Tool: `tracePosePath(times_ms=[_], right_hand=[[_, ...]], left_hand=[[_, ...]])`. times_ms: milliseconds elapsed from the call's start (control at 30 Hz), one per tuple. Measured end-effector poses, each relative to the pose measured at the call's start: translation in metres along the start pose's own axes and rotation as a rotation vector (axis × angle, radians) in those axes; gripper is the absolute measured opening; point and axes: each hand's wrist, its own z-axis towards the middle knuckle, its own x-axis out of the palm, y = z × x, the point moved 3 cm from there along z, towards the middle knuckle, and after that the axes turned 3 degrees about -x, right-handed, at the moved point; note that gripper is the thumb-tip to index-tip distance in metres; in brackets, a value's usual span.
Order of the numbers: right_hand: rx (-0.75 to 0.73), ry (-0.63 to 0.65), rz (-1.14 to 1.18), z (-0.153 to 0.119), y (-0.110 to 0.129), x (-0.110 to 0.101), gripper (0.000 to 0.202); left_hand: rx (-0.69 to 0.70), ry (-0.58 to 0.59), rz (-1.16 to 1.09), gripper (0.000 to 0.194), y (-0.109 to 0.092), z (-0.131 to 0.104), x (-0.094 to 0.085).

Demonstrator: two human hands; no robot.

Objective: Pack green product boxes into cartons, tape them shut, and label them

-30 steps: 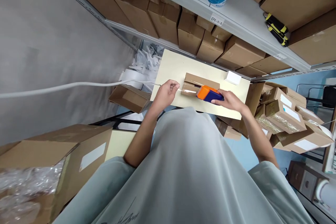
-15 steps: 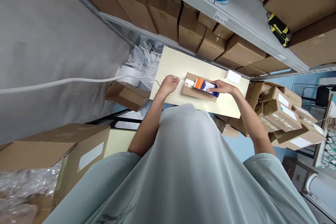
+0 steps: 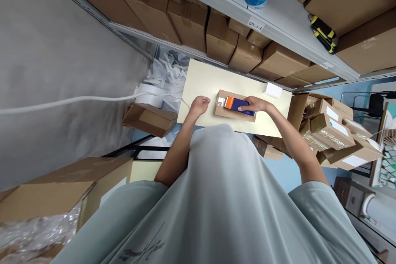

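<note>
Head: tape dispenser (image 3: 234, 104) over carton (image 3: 229, 114)

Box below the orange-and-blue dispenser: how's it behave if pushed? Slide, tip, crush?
The cardboard box probably slides rather than tips: it lies long and low on the flat table. Likely fairly stiff, given its straight edges. Cardboard might dent under the tape dispenser in the right hand, though. Weight: can't tell; contents hidden.

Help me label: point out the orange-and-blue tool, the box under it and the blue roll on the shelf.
Orange-and-blue tool (image 3: 236, 103), head view: blue body.
Cardboard box (image 3: 231, 114), head view: near long side.
Blue roll (image 3: 256, 0), head view: outer wall.
</note>
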Motion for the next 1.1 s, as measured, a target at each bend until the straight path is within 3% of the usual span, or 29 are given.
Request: tracePosePath(times_ms=[167,267,433,533,600,667,767,867,967,1100], right_hand=[[0.048,-0.030,-0.069,-0.001,0.004,0.003,0.059],[0.061,-0.026,-0.097,-0.002,0.006,0.004,0.056],[0.095,-0.031,-0.125,-0.002,0.008,0.008,0.051],[0.101,-0.028,-0.135,0.000,0.008,0.011,0.050],[0.101,-0.035,-0.139,0.002,0.008,0.011,0.050],[0.098,-0.048,-0.150,0.005,0.010,0.009,0.051],[0.095,-0.038,-0.150,0.007,0.014,0.005,0.056],[0.099,0.028,-0.079,0.006,0.016,0.004,0.059],[0.099,0.099,0.033,0.003,0.016,0.005,0.060],[0.053,0.166,0.112,-0.003,0.016,0.008,0.061]], left_hand=[[0.022,0.006,-0.013,0.014,0.001,0.004,0.030],[0.041,-0.017,-0.030,0.021,0.000,0.001,0.039],[0.090,-0.153,-0.049,0.070,0.004,-0.009,0.029],[0.215,-0.180,-0.102,0.049,0.004,-0.021,0.030],[0.282,-0.105,-0.097,0.043,0.006,-0.032,0.039],[0.331,-0.001,-0.036,0.061,0.008,-0.041,0.050],[0.421,0.147,0.109,0.122,0.011,-0.049,0.063],[0.510,0.182,0.314,0.159,0.007,-0.051,0.069],[0.584,0.099,0.586,0.156,-0.003,-0.051,0.069],[0.632,-0.001,0.847,0.128,-0.016,-0.055,0.069]])
